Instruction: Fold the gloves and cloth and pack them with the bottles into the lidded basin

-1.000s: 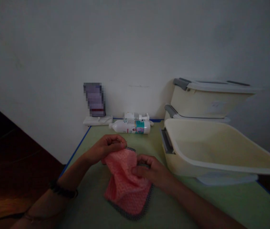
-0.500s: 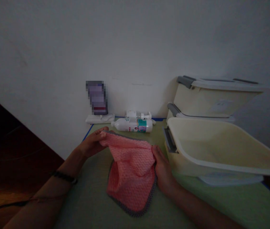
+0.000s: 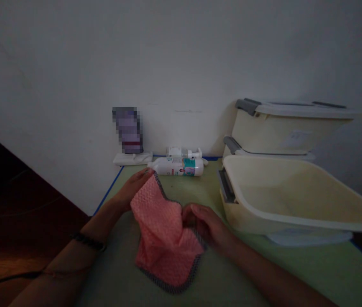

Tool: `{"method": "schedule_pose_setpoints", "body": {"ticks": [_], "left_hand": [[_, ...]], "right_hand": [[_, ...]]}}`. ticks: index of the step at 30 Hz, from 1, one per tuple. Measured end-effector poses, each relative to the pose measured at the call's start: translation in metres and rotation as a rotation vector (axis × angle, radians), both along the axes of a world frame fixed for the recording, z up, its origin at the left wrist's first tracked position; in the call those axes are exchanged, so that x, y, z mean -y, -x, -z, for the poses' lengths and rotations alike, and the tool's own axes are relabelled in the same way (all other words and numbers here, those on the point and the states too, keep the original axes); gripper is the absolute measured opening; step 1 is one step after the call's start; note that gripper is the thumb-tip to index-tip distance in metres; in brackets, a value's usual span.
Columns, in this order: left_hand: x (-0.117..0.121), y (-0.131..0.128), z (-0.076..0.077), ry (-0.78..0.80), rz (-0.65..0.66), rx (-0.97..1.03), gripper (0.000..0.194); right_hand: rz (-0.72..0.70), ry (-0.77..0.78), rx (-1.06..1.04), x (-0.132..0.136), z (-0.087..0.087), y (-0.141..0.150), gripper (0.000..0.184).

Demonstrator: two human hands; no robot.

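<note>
Currently, my left hand [image 3: 134, 187] is clamping the upper corner of a pink, textured fabric cloth [image 3: 163, 238] with dark checked edging [image 3: 171, 288], lower centre of the frame; my right hand [image 3: 211, 226] is curling at its right side, but whether it's pinching I can't tell. The cloth is looking light, soft and floppy, so corners and edging are probably offering the surest hold. Compared with half a second ago, its top edge is sagging instead of stretching between my hands.
</note>
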State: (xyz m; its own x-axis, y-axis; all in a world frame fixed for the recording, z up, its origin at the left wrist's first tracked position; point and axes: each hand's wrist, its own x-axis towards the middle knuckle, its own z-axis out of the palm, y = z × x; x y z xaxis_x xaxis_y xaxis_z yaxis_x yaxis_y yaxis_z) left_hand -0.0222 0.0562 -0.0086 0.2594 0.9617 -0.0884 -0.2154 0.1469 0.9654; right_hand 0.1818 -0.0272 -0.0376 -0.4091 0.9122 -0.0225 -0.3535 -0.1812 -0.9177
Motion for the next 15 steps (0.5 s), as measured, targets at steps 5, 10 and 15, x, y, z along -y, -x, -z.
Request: {"method": "schedule_pose_setpoints", "body": {"ticks": [5, 10, 15], "left_hand": [[0.017, -0.012, -0.008, -0.112, 0.151, -0.185, 0.021], [0.027, -0.025, -0.01, -0.337, 0.247, -0.366, 0.015], [0.027, -0.021, -0.01, -0.266, 0.336, -0.407, 0.02]], "right_hand": [[0.203, 0.007, 0.0, 0.002, 0.003, 0.007, 0.028], [0.097, -0.004, 0.0, 0.006, -0.003, 0.01, 0.033], [0.114, -0.085, 0.164, 0.008, -0.005, 0.01, 0.017]]}}
